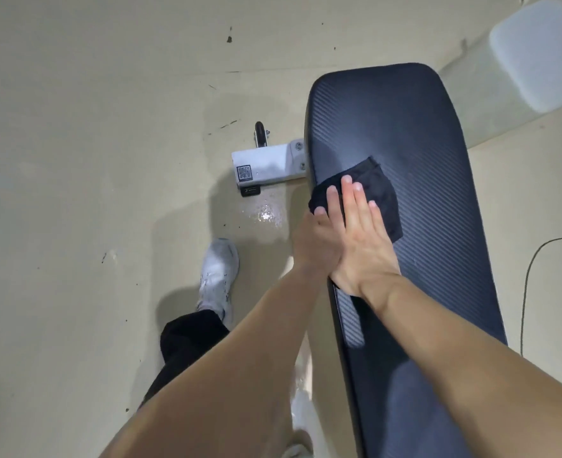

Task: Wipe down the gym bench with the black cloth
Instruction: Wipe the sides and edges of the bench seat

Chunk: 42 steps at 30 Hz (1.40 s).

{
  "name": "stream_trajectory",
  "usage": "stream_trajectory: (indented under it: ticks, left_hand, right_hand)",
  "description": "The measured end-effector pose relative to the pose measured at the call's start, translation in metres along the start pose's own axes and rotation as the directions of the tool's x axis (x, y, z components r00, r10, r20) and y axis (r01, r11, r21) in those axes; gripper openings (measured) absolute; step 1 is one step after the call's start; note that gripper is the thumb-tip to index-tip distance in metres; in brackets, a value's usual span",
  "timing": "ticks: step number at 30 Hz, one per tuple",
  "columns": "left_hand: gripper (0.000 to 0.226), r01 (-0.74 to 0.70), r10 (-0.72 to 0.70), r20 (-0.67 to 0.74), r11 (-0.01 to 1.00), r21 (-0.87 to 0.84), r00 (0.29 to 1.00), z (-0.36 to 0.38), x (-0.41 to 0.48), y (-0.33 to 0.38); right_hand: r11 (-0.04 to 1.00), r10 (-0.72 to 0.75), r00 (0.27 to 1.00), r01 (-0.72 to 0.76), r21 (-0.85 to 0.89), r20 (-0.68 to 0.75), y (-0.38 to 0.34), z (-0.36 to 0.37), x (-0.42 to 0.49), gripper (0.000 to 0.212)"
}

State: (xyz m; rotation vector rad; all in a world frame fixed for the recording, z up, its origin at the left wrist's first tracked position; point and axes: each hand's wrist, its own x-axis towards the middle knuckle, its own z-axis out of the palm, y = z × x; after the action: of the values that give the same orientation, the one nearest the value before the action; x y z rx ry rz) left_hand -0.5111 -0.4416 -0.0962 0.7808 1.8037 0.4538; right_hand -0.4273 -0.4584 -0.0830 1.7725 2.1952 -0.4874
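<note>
The gym bench (415,133) has a long dark ribbed pad that runs from the upper middle to the bottom right. A black cloth (377,190) lies flat on the pad near its left edge. My right hand (362,239) presses flat on the cloth with its fingers stretched out. My left hand (316,236) sits at the pad's left edge, partly under the right hand. Its fingertips rest on the left end of the cloth, where the cloth hangs over the edge.
The bench's white metal foot (266,165) with a QR label and a small black wheel sticks out to the left on the beige floor. My white shoe (218,272) stands left of the bench. A thin black cable (534,269) loops on the floor to the right. A pale pad (537,54) lies at the top right.
</note>
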Motion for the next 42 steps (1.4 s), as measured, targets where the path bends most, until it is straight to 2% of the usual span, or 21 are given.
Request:
stream_trajectory:
  ticks: [2,6,9,13,18,20,23,25,26,28,30,33,35,37,40,42]
  left_hand:
    - [0.040,0.023,-0.022,0.037,0.999,-0.037,0.999,-0.015,0.029,0.029]
    - [0.039,0.033,-0.023,0.116,0.995,-0.090,0.993,-0.034,0.067,0.067]
    - [0.035,0.035,-0.035,0.115,0.999,0.000,0.993,-0.042,0.107,0.099]
    - [0.032,0.035,-0.062,0.195,0.990,0.140,0.979,-0.052,0.142,0.132]
    - [0.033,-0.177,0.104,0.244,0.936,0.304,0.964,-0.050,0.171,0.169]
    - [0.037,-0.298,0.151,0.355,0.864,0.407,0.923,-0.042,0.178,0.197]
    - [0.034,-0.348,0.079,0.491,0.803,0.485,0.867,-0.021,0.185,0.234]
    - [0.029,-0.387,0.032,0.556,0.751,0.535,0.831,-0.005,0.191,0.245]
    - [0.030,-0.409,0.017,0.580,0.726,0.553,0.814,0.003,0.193,0.249]
    - [0.034,-0.407,0.027,0.592,0.752,0.519,0.805,0.018,0.193,0.258]
    - [0.036,-0.359,0.019,0.602,0.818,0.450,0.798,0.030,0.192,0.268]
    - [0.037,-0.388,0.006,0.663,0.816,0.430,0.749,0.034,0.195,0.276]
    - [0.036,-0.431,0.029,0.670,0.785,0.444,0.742,0.018,0.197,0.272]
    - [0.033,-0.454,0.023,0.673,0.755,0.473,0.739,-0.001,0.199,0.261]
    - [0.035,-0.431,0.020,0.614,0.731,0.530,0.789,-0.034,0.206,0.233]
    - [0.036,-0.367,0.017,0.551,0.763,0.533,0.834,-0.061,0.210,0.211]
  right_hand:
    - [1.000,0.006,1.000,-0.006,-0.020,-0.017,-0.001,-0.013,0.040,0.075]
    - [0.990,0.027,0.998,-0.019,-0.138,0.053,-0.003,-0.033,0.091,0.085]
    - [0.990,0.099,0.993,-0.092,-0.108,0.059,-0.007,-0.052,0.128,0.087]
    - [0.980,0.197,0.979,-0.197,-0.005,0.053,-0.011,-0.074,0.164,0.078]
    - [0.981,0.193,0.978,-0.195,0.020,0.075,0.012,-0.101,0.203,0.072]
    - [0.979,0.204,0.978,-0.203,-0.022,0.053,0.035,-0.110,0.218,0.065]
    - [0.975,0.212,0.976,-0.208,-0.076,0.047,0.071,-0.121,0.226,0.049]
    - [0.975,0.216,0.976,-0.213,-0.065,0.040,0.090,-0.125,0.227,0.048]
    - [0.974,0.224,0.974,-0.222,-0.055,0.042,0.099,-0.128,0.227,0.048]
    - [0.962,0.272,0.960,-0.273,0.010,0.069,0.118,-0.130,0.228,0.048]
    - [0.914,0.360,0.927,-0.373,0.158,0.106,0.138,-0.129,0.226,0.040]
    - [0.840,0.442,0.891,-0.453,0.300,0.109,0.151,-0.127,0.226,0.039]
    - [0.869,0.416,0.903,-0.430,0.246,0.108,0.147,-0.129,0.231,0.045]
    - [0.938,0.310,0.946,-0.320,0.136,0.091,0.132,-0.134,0.236,0.044]
    - [0.994,0.107,0.990,-0.106,-0.018,0.087,0.094,-0.138,0.243,0.045]
    - [1.000,0.027,0.995,-0.027,-0.008,0.097,0.061,-0.134,0.249,0.047]
